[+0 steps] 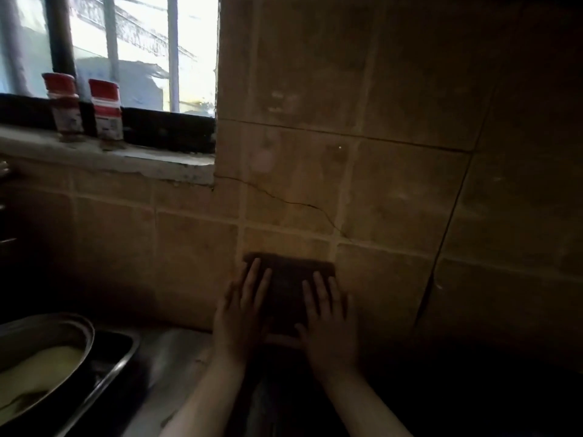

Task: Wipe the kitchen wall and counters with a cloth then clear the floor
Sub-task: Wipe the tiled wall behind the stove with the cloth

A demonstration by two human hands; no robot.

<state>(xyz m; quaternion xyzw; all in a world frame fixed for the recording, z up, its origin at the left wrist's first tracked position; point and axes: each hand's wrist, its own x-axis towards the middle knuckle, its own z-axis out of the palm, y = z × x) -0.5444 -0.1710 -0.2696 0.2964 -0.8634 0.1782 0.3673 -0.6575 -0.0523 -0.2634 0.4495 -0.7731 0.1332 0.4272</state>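
Observation:
A dark folded cloth (288,288) lies flat against the beige tiled wall (394,190), low down just above the counter. My left hand (243,307) presses on its left side with straight fingers pointing up. On the cloth's right side my right hand (328,320) presses the same way, fingers spread. The steel counter (172,351) runs below the hands, dim and partly in shadow. A thin crack crosses the tiles above the cloth.
A steel sink (116,351) at the lower left holds a metal bowl (50,329) with pale yellowish contents. Two red-capped jars (105,110) stand on the window ledge (132,159) at the upper left. The right side is very dark.

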